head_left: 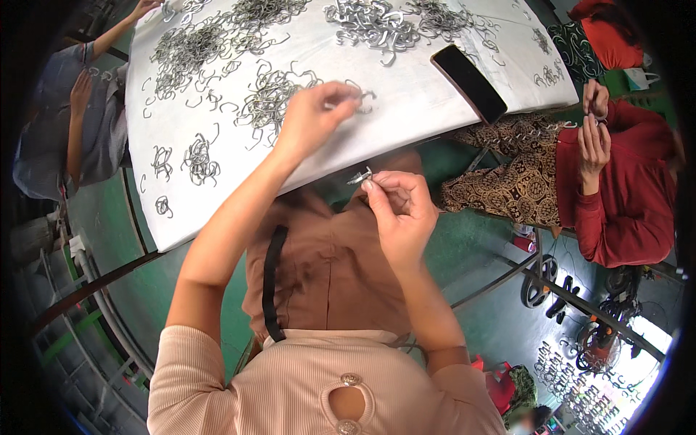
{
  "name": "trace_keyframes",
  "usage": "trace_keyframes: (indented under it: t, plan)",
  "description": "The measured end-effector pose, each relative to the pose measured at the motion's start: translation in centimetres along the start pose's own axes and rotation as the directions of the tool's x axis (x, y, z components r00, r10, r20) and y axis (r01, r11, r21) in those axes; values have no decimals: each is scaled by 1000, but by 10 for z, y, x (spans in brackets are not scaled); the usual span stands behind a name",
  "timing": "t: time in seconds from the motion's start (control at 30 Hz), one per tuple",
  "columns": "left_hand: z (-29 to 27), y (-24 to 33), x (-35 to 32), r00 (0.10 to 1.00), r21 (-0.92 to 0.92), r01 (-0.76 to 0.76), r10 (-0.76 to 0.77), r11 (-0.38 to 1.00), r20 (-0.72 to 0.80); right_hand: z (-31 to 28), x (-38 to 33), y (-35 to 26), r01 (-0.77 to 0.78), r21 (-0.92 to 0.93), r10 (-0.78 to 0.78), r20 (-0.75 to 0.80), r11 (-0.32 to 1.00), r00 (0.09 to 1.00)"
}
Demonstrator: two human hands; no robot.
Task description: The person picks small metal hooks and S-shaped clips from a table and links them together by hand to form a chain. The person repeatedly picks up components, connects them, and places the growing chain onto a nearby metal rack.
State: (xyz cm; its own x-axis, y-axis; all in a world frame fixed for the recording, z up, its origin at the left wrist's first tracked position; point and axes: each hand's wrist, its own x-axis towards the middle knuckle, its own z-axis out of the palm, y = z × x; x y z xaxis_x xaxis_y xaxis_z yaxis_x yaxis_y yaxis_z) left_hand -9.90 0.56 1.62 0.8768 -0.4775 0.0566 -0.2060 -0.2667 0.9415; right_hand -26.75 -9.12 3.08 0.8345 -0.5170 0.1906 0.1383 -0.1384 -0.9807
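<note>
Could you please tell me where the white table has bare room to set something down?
The white table is bare between the left hand and phone, and between phone and right-edge hooks. Heaped hooks crowd its far left and middle.

A hand could pass over the white table [413, 105] between the left hand [319, 116] and the phone [469, 83], although the piled hooks [267, 98] are obstructing the left side.

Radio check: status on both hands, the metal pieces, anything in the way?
Left hand blurred over table, beside hook pile; grip unclear. Right hand pinching small metal piece. Phone on table, apart from both hands.
</note>
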Motion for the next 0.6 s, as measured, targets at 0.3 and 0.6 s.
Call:
trace_keyframes:
  t: [0.3,0.6]
  plan:
    - [1,35,-98,986,-386,113,-152,916,-70,16,0,4,34,-24,-35,-23,999,999]
    - [-14,3,-112,978,-217,-171,139,961,-156,16,1,14,89,-180,-77,72,980,994]
